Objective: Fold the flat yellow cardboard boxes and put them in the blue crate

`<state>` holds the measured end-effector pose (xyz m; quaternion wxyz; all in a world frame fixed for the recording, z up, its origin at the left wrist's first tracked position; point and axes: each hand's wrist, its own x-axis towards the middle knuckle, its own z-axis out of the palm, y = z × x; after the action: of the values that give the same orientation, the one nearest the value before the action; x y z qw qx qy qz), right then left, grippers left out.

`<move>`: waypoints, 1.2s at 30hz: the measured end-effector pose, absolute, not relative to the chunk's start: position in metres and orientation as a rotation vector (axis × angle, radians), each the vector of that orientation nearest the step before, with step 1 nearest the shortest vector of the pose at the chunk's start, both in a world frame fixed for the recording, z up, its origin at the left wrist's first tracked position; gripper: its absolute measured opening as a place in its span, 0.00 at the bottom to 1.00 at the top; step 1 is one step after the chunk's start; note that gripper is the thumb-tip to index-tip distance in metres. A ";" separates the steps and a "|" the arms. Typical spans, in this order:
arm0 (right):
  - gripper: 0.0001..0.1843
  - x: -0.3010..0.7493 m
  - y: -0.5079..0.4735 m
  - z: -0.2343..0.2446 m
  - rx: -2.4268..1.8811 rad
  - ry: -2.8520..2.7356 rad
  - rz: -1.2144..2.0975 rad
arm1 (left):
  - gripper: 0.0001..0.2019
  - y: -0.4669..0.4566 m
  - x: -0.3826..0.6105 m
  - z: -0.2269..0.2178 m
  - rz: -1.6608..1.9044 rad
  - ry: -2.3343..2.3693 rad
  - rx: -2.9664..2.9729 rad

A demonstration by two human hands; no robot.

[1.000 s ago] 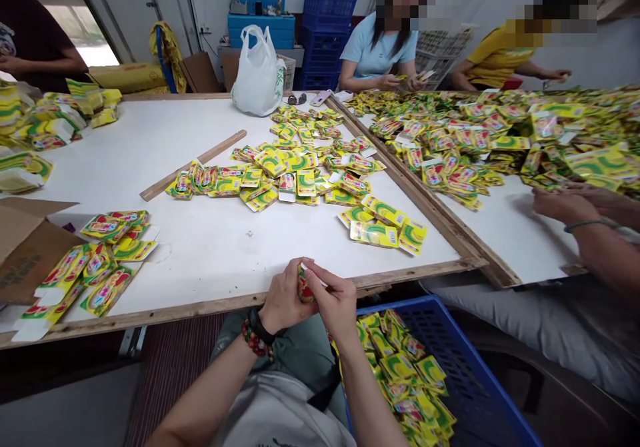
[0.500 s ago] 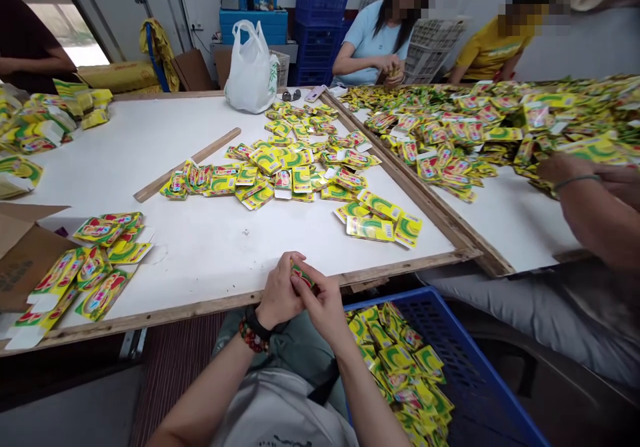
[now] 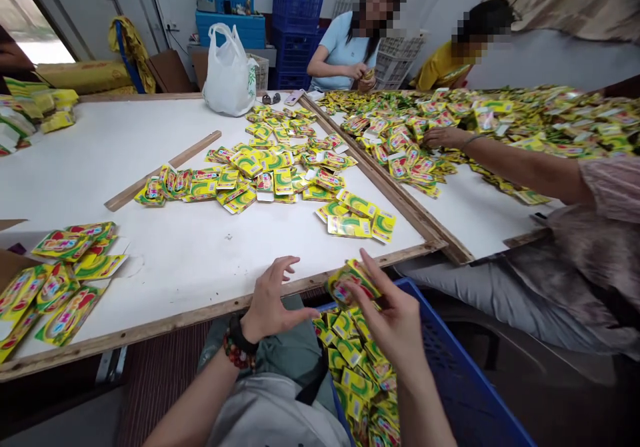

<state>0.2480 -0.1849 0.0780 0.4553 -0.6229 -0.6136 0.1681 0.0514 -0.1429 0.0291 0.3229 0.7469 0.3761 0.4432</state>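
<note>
My right hand (image 3: 393, 314) pinches a small yellow and green printed box (image 3: 345, 282) between thumb and fingers, above the near corner of a blue plastic crate (image 3: 450, 360). Many similar small boxes (image 3: 357, 380) lie loose in that crate. My left hand (image 3: 273, 300) is held out over the wooden table edge, fingers curved and apart, with nothing in it. Beyond both hands, a spread of the same boxes (image 3: 270, 160) lies on the white tabletop (image 3: 200, 254), and a few lie nearer, at the right (image 3: 349, 226).
A wooden strip (image 3: 163, 170) lies across the table, and a wooden divider (image 3: 380, 177) separates the right section with its large heap of boxes (image 3: 480, 114). More boxes (image 3: 70, 280) sit at the left. A white plastic bag (image 3: 230, 74) stands at the back. Co-workers sit around the table.
My hands have come apart from around the small box. The right hand has carried it right, over the crate; the left has opened. A co-worker's arm at right has reached into the heap.
</note>
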 end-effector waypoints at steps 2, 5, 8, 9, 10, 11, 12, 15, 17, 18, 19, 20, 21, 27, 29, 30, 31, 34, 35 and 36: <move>0.29 0.218 -0.183 0.081 -1.386 -1.562 0.429 | 0.41 -0.147 0.059 0.042 1.269 0.947 2.074; 0.28 0.190 -0.184 0.084 -1.261 -1.596 0.460 | 0.31 -0.146 0.067 0.051 1.346 0.921 2.141; 0.27 0.185 -0.182 0.084 -1.261 -1.570 0.473 | 0.26 -0.142 0.069 0.045 1.374 0.907 2.088; 0.26 0.186 -0.182 0.085 -1.261 -1.574 0.468 | 0.26 -0.141 0.069 0.041 1.396 0.896 2.058; 0.25 0.185 -0.181 0.085 -1.254 -1.591 0.457 | 0.25 -0.140 0.070 0.036 1.422 0.879 2.020; 0.25 0.184 -0.181 0.086 -1.239 -1.616 0.442 | 0.25 -0.141 0.071 0.031 1.449 0.855 1.973; 0.26 0.183 -0.181 0.086 -1.222 -1.646 0.421 | 0.25 -0.142 0.073 0.027 1.480 0.823 1.918; 0.28 0.186 -0.188 0.089 -1.220 -1.735 0.347 | 0.26 -0.147 0.080 0.020 1.551 0.722 1.789; 0.24 0.201 -0.197 0.088 -1.310 -1.803 0.300 | 0.30 -0.150 0.081 0.018 1.463 0.719 1.855; 0.21 0.214 -0.201 0.085 -1.396 -1.845 0.279 | 0.35 -0.151 0.080 0.018 1.375 0.741 1.926; 0.19 0.229 -0.204 0.082 -1.516 -1.885 0.249 | 0.42 -0.152 0.078 0.019 1.268 0.777 1.994; 0.18 0.245 -0.204 0.077 -1.657 -1.921 0.214 | 0.47 -0.152 0.076 0.019 1.159 0.819 2.037; 0.19 0.261 -0.201 0.071 -1.812 -1.953 0.164 | 0.49 -0.151 0.073 0.019 1.073 0.863 2.049; 0.34 0.317 -0.096 0.038 -2.102 -1.960 0.255 | 0.14 -0.144 0.070 0.025 1.021 0.904 2.048; 0.38 0.322 -0.055 0.036 -2.050 -1.958 0.392 | 0.14 -0.143 0.070 0.027 1.040 0.915 2.044; 0.38 0.323 -0.041 0.037 -2.008 -1.969 0.448 | 0.15 -0.143 0.069 0.027 1.046 0.948 2.024; 0.37 0.321 -0.032 0.039 -1.954 -1.992 0.497 | 0.16 -0.142 0.067 0.026 1.060 0.999 1.991; 0.37 0.304 -0.040 0.042 -1.685 -2.028 0.678 | 0.29 -0.136 0.062 0.021 1.127 1.156 1.863; 0.38 0.294 -0.051 0.041 -1.532 -1.969 0.832 | 0.35 -0.134 0.060 0.019 1.153 1.167 1.848; 0.39 0.282 -0.065 0.039 -1.364 -1.868 1.018 | 0.41 -0.131 0.059 0.018 1.172 1.145 1.855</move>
<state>0.2819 -0.0648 0.0394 0.3025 -0.5145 -0.7045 0.3840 0.0594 -0.1314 0.0183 0.3273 0.7081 0.4371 0.4477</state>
